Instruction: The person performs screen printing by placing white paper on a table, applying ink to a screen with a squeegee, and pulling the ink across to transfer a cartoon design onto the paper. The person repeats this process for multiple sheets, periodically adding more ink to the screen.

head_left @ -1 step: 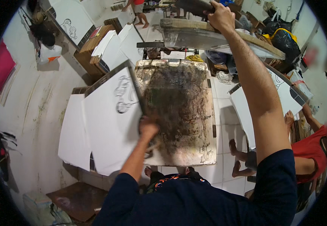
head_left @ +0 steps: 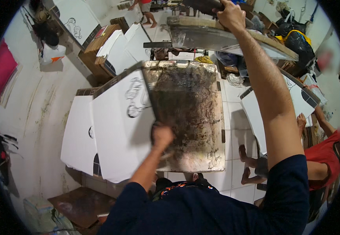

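My left hand (head_left: 162,136) is closed on the dark right edge of a board covered in white fabric (head_left: 119,133), which bears a black line drawing near its top. The board is tilted and overlaps the left side of a stained worktable (head_left: 189,113). My right arm reaches up and forward. The right hand (head_left: 232,16) is closed at the top of a raised wooden-framed printing screen (head_left: 228,37), beside a dark bar (head_left: 203,5); its exact grip is partly hidden. The screen is tilted up beyond the table's far edge.
Another white-covered board (head_left: 77,137) lies to the left. Stacked brown boards (head_left: 95,58) stand at the far left. At the right, a person in a red top (head_left: 322,160) sits beside a white-covered board (head_left: 252,113). Black bags (head_left: 297,43) are piled far right.
My left hand has moved right, bringing the white-covered board further over the table. More of the board beneath shows, including part of its drawing. My right hand stays on the raised screen.
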The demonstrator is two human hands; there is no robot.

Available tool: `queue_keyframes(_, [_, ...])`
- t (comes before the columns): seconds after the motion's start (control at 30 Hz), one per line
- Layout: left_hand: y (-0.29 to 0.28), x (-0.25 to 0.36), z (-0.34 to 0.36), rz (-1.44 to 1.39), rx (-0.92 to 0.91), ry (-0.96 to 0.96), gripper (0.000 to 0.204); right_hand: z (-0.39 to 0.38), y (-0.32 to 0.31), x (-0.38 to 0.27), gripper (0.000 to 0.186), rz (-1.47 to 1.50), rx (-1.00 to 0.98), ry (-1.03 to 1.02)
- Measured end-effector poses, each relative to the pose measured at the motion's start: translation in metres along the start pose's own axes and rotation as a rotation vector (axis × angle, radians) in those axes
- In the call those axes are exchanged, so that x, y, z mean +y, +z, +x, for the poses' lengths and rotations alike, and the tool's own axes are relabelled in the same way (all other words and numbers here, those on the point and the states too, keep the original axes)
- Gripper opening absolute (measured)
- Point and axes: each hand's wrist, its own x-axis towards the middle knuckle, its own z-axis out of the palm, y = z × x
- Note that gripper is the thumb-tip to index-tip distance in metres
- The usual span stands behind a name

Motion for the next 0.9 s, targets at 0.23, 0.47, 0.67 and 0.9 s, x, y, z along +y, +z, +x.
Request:
queue_keyframes(0.23, [0.036, 0.089, -0.104, -0.588, 0.171, 0.075, 0.067, 0.023, -0.016, -0.014, 0.03, 0.073, 0.039, -0.023])
queue_keyframes(0.47, [0.071, -0.184, -0.227, -0.179, 0.406, -0.676, 0.075, 0.004, -0.017, -0.014, 0.032, 0.066, 0.045, -0.025])
queue_keyframes(0.67, [0.032, -0.256, -0.231, -0.806, 0.215, -0.657, 0.058, -0.008, -0.012, -0.014, 0.038, -0.014, 0.102, -0.016])
queue_keyframes(0.9, [0.016, -0.226, -0.152, -0.67, 0.183, -0.511, 0.057, -0.015, -0.016, -0.02, 0.044, 0.0, 0.086, 0.021])
